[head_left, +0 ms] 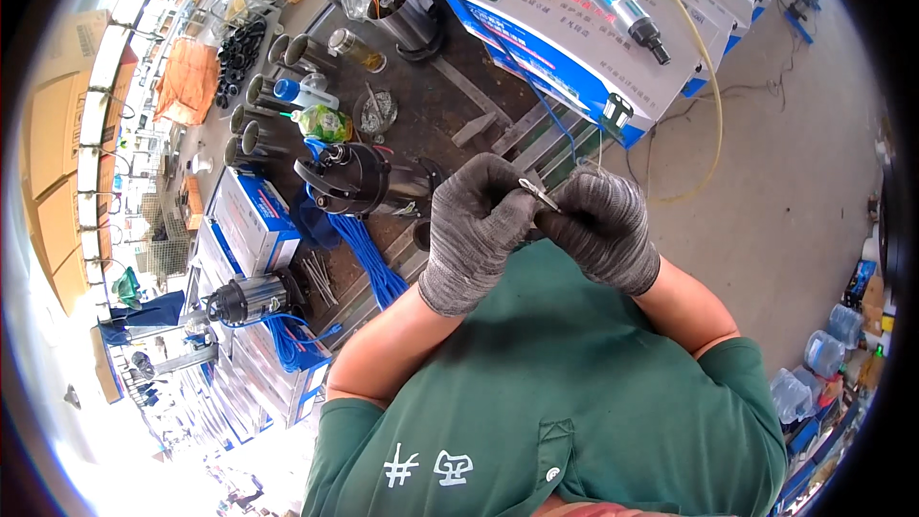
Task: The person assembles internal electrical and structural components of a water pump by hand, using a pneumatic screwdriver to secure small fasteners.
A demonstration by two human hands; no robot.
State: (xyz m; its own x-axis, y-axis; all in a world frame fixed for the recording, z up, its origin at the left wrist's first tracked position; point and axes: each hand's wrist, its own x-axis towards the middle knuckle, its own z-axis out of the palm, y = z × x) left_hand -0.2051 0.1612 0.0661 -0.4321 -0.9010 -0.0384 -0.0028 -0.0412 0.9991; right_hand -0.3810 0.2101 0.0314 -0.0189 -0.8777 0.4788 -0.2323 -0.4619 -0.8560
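Note:
Both my hands wear grey knitted work gloves and meet in front of my chest. A small, slim metal piece [539, 194] is pinched between them; its exact kind is too small to make out. My left hand [479, 235] is closed, with thumb and forefinger on one end of the piece. On the other end, my right hand [605, 230] has its fingers curled, partly hiding it. Just left of my left hand, a black-and-steel submersible pump [356, 182] lies on the dark workbench [436, 120]. Its coiled blue cable [371, 258] hangs by the bench edge.
A silver-and-blue power screwdriver [617, 5] lies on cartons [574, 62] ahead, beside a yellow hose [716, 86]. Steel cylinders [402, 24], a bottle [306, 94] and a dish of small parts [376, 111] stand on the bench. Another pump [251, 299] sits at left. Plastic jugs [823, 352] stand far right.

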